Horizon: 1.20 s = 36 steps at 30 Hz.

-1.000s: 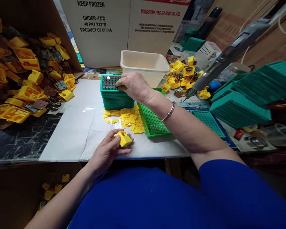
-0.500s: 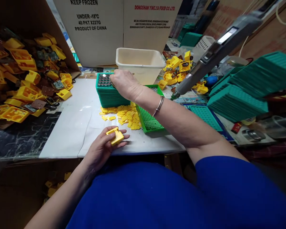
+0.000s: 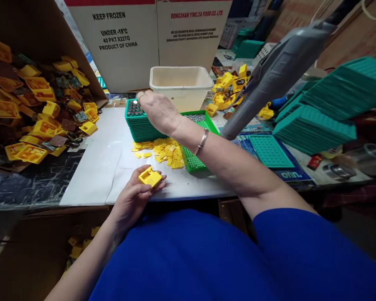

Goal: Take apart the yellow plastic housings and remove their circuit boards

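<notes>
Cool light, seemingly from overhead, falls brightest on the white-sheeted tabletop (image 3: 87, 179), leaving a pale glare patch left of centre, while the interior of the brown cardboard box (image 3: 54, 33) at left and the space beneath the tabletop sink into deep shadow. The small yellow plastic casing (image 3: 150, 177) is evenly lit and fairly crisp, but the smallest print on the white cardboard carton (image 3: 113, 71) is soft. Wide-angle stretching slants the ribbed teal plastic trays (image 3: 316, 129) toward the right edge, where the clear plastic cup (image 3: 371, 161) looks smeared and dim.
</notes>
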{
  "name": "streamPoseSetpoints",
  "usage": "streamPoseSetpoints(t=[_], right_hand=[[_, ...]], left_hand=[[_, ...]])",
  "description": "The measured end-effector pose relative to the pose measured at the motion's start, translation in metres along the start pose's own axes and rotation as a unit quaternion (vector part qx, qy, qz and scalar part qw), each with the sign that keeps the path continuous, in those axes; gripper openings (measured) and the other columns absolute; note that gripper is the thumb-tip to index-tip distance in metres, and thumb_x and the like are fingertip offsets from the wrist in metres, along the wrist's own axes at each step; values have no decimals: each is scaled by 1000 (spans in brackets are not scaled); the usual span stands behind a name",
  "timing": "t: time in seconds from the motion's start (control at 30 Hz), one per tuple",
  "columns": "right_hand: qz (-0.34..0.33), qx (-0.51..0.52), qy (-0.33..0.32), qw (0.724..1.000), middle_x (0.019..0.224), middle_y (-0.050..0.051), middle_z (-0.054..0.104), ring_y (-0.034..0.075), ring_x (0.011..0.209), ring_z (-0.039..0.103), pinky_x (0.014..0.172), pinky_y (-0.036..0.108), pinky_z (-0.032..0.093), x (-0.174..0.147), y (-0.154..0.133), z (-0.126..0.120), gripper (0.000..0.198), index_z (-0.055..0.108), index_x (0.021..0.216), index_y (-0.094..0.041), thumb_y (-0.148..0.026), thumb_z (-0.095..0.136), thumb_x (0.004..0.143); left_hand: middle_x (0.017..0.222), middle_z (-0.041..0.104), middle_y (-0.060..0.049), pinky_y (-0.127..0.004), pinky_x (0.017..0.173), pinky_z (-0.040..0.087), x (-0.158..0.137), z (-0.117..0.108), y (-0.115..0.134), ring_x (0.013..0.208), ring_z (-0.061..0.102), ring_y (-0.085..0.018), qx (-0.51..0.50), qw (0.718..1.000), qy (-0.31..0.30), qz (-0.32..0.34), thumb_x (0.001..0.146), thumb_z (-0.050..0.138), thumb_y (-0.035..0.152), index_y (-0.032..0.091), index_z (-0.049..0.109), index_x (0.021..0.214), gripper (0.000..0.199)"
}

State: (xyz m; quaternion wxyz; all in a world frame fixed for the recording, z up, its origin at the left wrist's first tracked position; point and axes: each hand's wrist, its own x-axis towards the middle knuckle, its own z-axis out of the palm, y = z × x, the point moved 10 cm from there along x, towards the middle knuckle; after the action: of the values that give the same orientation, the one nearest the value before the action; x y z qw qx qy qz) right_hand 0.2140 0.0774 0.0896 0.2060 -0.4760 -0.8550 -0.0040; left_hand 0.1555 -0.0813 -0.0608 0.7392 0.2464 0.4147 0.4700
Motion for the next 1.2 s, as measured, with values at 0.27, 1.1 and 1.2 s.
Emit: streamPoseSetpoints(t=[0.27,1.1,1.2], right_hand=[[7,344,47,938,93,3,69,14,87,65,82,27,52,-107,-20,27,8,55,95,-20,-17,48,94],[-34,425,42,904,85,2,64,10,79,62,74,23,50,-146,-20,52,5,70,86,-17,-17,65,86],[-49,396,34,916,86,2,66,11,78,62,74,23,50,-147,-21,49,7,70,89,-17,-17,63,88]], left_hand=[[115,66,0,-31,101,47,9,1,-1,111,63,-18,-8,998,28,55,69,69,7,27,51,120,58],[92,60,3,-21,65,41,12,-2,-9,73,51,-11,31,997,11,75,72,65,12,27,46,124,57],[91,59,3,-20,63,40,12,-3,-8,70,49,-10,39,996,8,76,73,64,13,27,43,125,57]])
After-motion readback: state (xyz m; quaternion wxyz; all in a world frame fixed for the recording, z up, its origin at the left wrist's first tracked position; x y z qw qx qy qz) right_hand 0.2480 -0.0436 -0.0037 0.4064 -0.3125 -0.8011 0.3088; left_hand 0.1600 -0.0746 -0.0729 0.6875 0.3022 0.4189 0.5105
